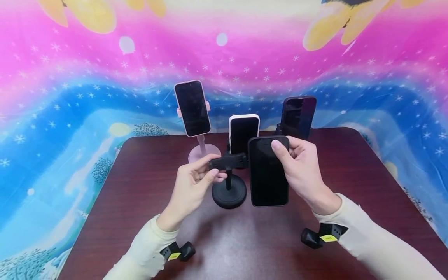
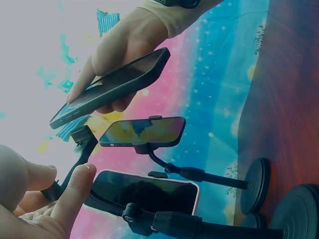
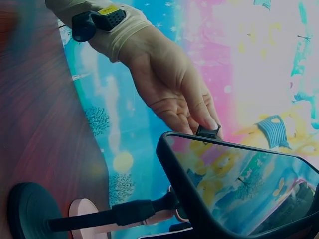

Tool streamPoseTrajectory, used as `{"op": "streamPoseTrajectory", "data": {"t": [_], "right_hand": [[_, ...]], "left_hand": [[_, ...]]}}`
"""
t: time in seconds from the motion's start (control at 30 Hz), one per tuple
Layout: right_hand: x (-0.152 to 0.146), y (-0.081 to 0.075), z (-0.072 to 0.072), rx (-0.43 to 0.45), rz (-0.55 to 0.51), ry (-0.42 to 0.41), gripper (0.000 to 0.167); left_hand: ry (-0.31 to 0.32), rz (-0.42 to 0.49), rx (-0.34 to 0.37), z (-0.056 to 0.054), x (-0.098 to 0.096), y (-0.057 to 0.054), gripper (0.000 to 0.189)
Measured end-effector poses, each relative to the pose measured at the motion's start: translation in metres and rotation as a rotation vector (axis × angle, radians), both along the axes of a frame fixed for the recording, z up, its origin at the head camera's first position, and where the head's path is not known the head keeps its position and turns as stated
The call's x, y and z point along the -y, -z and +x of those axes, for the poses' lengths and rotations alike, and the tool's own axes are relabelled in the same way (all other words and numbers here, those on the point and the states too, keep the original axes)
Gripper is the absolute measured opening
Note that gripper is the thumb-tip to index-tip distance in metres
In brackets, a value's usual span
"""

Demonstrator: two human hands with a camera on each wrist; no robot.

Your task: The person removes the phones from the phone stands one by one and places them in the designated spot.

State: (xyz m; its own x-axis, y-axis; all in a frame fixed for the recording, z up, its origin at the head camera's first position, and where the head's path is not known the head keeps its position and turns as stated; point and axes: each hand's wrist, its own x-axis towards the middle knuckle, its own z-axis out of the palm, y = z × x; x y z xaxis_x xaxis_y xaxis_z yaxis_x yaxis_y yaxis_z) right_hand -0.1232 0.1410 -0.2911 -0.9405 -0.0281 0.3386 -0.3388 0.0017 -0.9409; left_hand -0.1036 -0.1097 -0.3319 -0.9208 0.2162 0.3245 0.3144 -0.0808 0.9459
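In the head view my left hand [image 1: 190, 186] pinches the left end of a black phone-holder clamp [image 1: 229, 161] between thumb and fingers. The clamp tops a black stand with a round base [image 1: 229, 194]. My right hand [image 1: 308, 171] grips a black smartphone [image 1: 268, 177] by its upper right side, thumb on the dark screen. The phone is upright just right of the clamp. In the left wrist view a gap shows between the phone [image 2: 112, 89] and the clamp's free end [image 2: 84, 142]. The right wrist view shows my left hand [image 3: 167, 82] at the clamp end, behind the phone [image 3: 239, 184].
Behind, a phone [image 1: 193, 109] sits in a pink stand, a white-edged phone [image 1: 244, 134] stands in the middle, and a dark phone [image 1: 299, 116] stands at the right. All are on a brown table [image 1: 140, 210] before a patterned cloth [image 1: 224, 70].
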Motion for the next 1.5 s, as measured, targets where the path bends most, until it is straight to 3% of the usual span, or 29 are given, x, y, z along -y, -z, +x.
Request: {"op": "streamPoseTrajectory", "data": {"t": [1.17,1.5], "right_hand": [[-0.03,0.023,0.006,0.034,-0.006,-0.037,0.024],[-0.041,0.031,0.01,0.045,0.053,-0.017,0.021]], "left_hand": [[-0.053,-0.014,-0.054,0.01,0.04,-0.014,0.036],[-0.071,0.018,-0.073,0.011,0.047,-0.016,0.033]]}}
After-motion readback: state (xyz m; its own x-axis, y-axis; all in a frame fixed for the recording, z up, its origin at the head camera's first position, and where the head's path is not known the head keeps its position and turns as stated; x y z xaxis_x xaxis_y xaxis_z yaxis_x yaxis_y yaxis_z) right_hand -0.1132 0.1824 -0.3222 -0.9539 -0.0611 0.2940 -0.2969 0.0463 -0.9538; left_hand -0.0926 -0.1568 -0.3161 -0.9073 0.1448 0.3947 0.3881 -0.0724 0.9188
